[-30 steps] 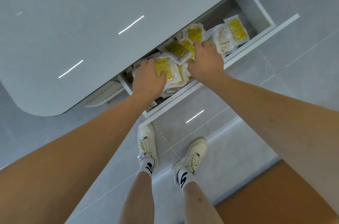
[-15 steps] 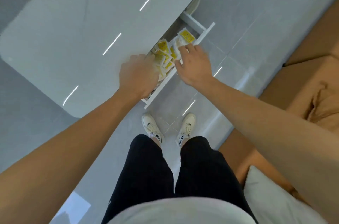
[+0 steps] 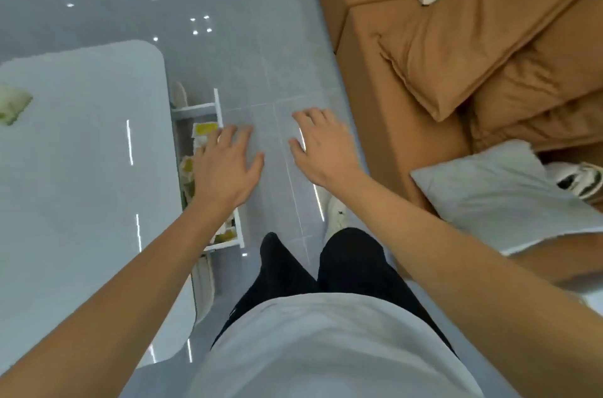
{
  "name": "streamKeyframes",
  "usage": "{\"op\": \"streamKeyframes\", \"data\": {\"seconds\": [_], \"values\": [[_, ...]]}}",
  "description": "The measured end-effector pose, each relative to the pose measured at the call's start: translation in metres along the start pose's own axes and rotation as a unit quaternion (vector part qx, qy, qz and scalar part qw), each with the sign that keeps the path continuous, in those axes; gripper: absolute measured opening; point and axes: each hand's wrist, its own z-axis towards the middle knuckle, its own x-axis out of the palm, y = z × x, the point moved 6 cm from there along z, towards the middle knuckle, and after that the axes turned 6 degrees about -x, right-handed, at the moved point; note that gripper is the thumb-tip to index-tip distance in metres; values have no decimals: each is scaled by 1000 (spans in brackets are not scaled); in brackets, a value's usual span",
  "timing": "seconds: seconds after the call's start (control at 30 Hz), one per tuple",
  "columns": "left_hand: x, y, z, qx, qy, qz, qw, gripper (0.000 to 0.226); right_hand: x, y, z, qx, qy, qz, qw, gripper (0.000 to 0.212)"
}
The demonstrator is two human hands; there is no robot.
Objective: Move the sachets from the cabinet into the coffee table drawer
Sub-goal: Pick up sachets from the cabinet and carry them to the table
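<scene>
Fingers of both hands are spread and hold nothing: the left hand (image 3: 225,169) hangs over the open coffee table drawer (image 3: 217,110), the right hand (image 3: 321,146) above the floor beside it. Yellow sachets (image 3: 205,130) lie inside the drawer. This load looks delivered; next likely calls for fetching more from the cabinet, which is out of view.

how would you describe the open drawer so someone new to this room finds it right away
Start at the big white coffee table on the left of the view. Along its right edge, facing the tan sofa, a white drawer is pulled out over the grey floor. It is the only thing there holding yellow sachets, and the left hand is above it.
</scene>
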Motion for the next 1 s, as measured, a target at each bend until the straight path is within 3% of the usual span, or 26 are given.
{"op": "streamKeyframes", "data": {"seconds": [0.27, 0.57, 0.77, 1.0], "values": [[31, -202, -37, 252, 31, 11, 967, 61, -58, -130, -209, 244, -81, -41, 966, 43], [101, -471, -254, 490, 62, 17, 869, 58, -114, -233, -518, 462, -164, -55, 870, 46], [153, -615, -415, 572, 94, 16, 815, 56, -138, -298, -717, 541, -192, -57, 817, 47], [224, -737, -509, 614, 118, 58, 779, 54, -124, -394, -861, 596, -198, -24, 778, 46]]}}
